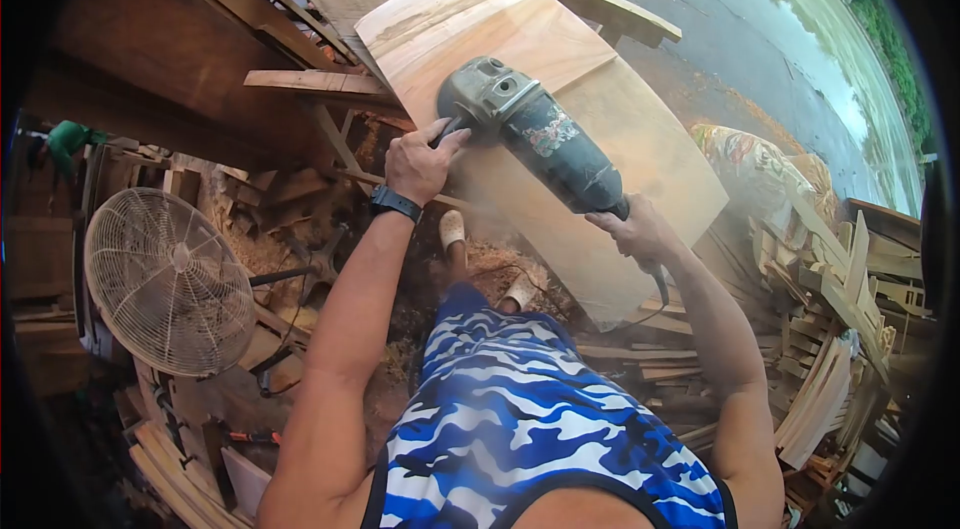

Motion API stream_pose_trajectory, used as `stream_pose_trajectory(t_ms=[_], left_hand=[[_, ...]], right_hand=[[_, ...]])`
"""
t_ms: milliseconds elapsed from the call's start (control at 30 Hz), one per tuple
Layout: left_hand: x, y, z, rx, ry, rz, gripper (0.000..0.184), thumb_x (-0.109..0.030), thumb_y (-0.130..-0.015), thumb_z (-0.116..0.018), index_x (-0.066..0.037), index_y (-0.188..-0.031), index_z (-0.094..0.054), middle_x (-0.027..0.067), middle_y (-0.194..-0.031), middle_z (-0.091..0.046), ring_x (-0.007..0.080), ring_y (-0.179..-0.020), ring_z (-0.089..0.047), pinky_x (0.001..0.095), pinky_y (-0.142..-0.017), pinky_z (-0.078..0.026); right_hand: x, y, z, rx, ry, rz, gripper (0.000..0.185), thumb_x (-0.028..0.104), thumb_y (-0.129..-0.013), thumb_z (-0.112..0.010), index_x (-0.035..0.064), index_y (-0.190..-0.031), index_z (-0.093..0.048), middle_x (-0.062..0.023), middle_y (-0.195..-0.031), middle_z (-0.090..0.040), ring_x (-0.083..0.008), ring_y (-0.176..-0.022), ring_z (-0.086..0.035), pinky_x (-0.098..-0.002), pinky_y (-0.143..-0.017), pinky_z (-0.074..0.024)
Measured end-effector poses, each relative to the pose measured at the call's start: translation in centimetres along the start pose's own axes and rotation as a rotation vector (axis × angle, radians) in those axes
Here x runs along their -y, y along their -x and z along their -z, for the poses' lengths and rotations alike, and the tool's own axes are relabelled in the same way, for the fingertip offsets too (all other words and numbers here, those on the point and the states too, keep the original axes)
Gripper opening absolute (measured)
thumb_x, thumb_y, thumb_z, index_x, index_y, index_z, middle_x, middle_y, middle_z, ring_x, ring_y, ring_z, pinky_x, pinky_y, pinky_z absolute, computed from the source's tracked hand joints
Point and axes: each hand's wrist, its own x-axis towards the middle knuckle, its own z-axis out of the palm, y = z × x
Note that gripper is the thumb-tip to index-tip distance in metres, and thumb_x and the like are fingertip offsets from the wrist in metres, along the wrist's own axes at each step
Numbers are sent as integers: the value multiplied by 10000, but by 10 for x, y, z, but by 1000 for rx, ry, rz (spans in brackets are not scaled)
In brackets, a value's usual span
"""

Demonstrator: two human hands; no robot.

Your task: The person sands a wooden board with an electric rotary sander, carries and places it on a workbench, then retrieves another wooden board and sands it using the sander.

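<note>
A large dark angle grinder [556, 144] lies across a pale wooden panel [640, 134], its metal head toward the upper left. My left hand [420, 161] is closed around the side handle near the head. At the other end, my right hand [640, 232] grips the rear handle, with the power cord hanging below it. The disc under the head is hidden. Haze like fine dust hangs over the panel near the tool. The panel's far end shows stronger grain and a lighter surface than its near end.
A standing fan [170, 279] is at my left, with wood scraps and shavings around it. Stacked wood offcuts [820, 369] and a filled plastic sack [750, 169] lie at right. A wooden beam [320, 81] juts toward the panel. Someone's green sleeve [68, 144] shows far left.
</note>
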Motion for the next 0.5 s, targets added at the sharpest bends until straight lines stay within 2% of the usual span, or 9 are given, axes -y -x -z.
stream_pose_trajectory(t_ms=[33,167,233,300,367,500], left_hand=[[1,5,2,-13,-12,2,447,-442,-947,-778,-92,-1225,-791,209,-934,-790,239,-858,-798,356,-792,-593],[4,21,8,24,72,74,424,-370,-958,-784,-49,-1235,-776,202,-972,-800,260,-907,-804,356,-808,-595],[3,28,13,11,75,71,431,-374,-959,-783,-45,-1237,-774,206,-986,-799,264,-919,-804,356,-812,-594],[3,35,16,1,76,68,438,-377,-959,-782,-41,-1240,-773,210,-1000,-798,268,-931,-803,356,-817,-593],[2,41,21,-24,97,81,497,-462,-915,-788,-85,-1239,-782,231,-1014,-779,367,-983,-775,419,-847,-600],[-1,53,29,-29,114,74,456,-410,-929,-789,-66,-1229,-781,235,-1015,-778,365,-984,-776,413,-843,-599]], right_hand=[[-3,-1,-1,4,6,6,529,500,-934,-759,-25,-1002,-756,-83,-644,-650,-183,-559,-665,-363,-576,-542],[-3,0,-5,53,10,26,550,518,-922,-760,-23,-1020,-761,-89,-660,-655,-181,-562,-666,-371,-581,-545],[4,5,-5,47,20,19,558,525,-917,-762,-23,-1020,-762,-88,-658,-653,-180,-562,-666,-372,-584,-545],[10,9,-5,72,33,56,506,463,-927,-767,-39,-954,-710,-97,-649,-662,-189,-573,-682,-358,-571,-548],[10,8,-7,82,34,58,523,474,-924,-771,-44,-972,-713,-103,-659,-666,-192,-576,-684,-358,-573,-548],[11,10,-10,98,15,65,571,503,-911,-783,-54,-1021,-724,-110,-676,-667,-194,-577,-680,-358,-578,-548]])
